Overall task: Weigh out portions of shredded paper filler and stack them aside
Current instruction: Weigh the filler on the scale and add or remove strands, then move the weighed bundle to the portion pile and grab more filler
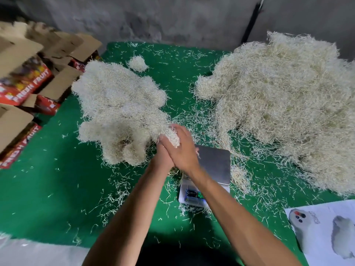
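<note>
There were two big heaps of shredded paper filler (284, 104), one small tuft (137, 63), one scale (213, 166), two hands (182, 148) and one printed sheet (326, 231).

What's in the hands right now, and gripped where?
A wad of shredded paper, pressed between both palms: right hand on top, left hand under it. Only the wad's far end shows past the fingers, beside the stacked portions.

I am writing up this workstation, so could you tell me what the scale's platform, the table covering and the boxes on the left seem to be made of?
The scale's platform looks like brushed stainless steel: grey, flat, with a dull sheen. The table covering seems to be green felt or a similar matte fabric, as it shows no glare. The boxes look like corrugated cardboard: plain brown flaps, with red printed sides.
</note>
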Tool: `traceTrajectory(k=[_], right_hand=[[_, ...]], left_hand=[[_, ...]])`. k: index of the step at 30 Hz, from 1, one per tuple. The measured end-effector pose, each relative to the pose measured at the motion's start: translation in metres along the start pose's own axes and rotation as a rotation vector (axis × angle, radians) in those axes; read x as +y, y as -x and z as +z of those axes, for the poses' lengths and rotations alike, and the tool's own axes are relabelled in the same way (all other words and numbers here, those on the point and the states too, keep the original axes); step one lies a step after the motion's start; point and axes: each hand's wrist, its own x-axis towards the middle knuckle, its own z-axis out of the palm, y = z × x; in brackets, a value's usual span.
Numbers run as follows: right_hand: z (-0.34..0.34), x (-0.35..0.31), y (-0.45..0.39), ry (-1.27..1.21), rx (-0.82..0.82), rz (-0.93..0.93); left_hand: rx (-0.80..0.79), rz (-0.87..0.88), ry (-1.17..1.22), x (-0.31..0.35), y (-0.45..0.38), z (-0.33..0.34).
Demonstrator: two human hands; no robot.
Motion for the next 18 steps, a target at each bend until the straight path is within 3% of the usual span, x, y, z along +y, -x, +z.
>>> traceTrajectory(k=[1, 3, 8, 10, 12, 14, 16, 18], right_hand=[[-0.002, -0.004, -0.011, 0.009, 0.037, -0.019], [-0.011, -0.008, -0.026, -0.027, 0.036, -0.01], [0.006, -0.018, -0.007, 0.014, -0.181, -0.185], [0.025, -0.031, -0.003, 0.045, -0.198, -0.25], [0.031, -0.038, -0.012, 0.043, -0.155, -0.196], [0.027, -0.033, -0.018, 0.038, -0.143, -0.166], [0.029, -0.028, -0.017, 0.019, -0.198, -0.205], [0.043, -0.031, -0.011, 0.054, -0.216, -0.362]], left_hand=[[-0.135, -0.027, -0.023, 0.006, 0.003, 0.0], [-0.178, 0.021, -0.146, 0.025, 0.017, -0.006], [-0.022, -0.091, 0.397, 0.034, 0.001, -0.046], [0.024, -0.062, 0.255, 0.018, 0.002, -0.049], [-0.106, -0.003, 0.033, 0.007, 0.006, -0.055], [-0.207, -0.046, 0.023, 0.016, 0.0, -0.065], [-0.069, -0.088, 0.037, 0.033, -0.005, -0.079], [0.038, -0.113, 0.293, 0.029, -0.01, -0.09]])
